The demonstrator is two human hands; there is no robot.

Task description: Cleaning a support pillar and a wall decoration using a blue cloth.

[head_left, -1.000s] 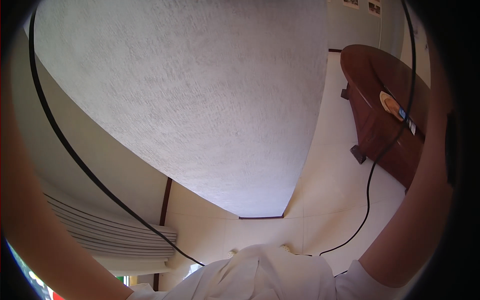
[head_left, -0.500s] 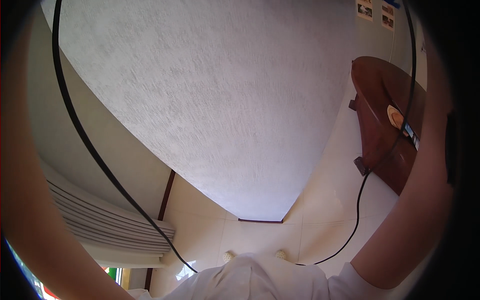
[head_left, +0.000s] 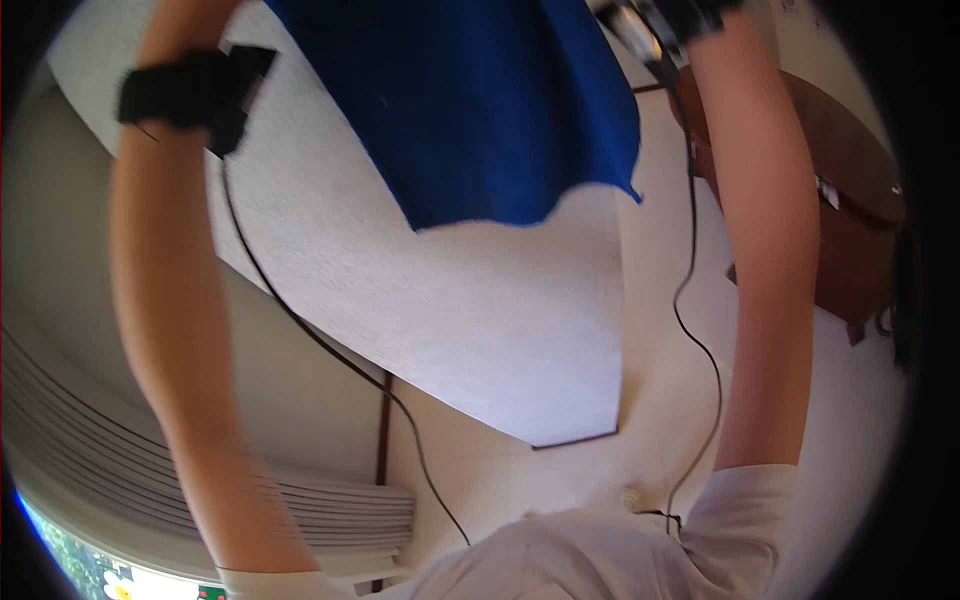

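Blue cloth (head_left: 480, 110) is hanging between the left forearm (head_left: 168, 290) and right forearm (head_left: 765, 240), in front of a textured white wall (head_left: 500, 320), hem above the wall's dark-trimmed bottom edge. Hands are cropped off up top, so can't tell how open or what they've got.

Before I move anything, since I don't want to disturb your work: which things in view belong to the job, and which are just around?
Likely in the job:
cloth, hanging at the top (both hands are out of frame)

Just around:
table
curtain
pillar
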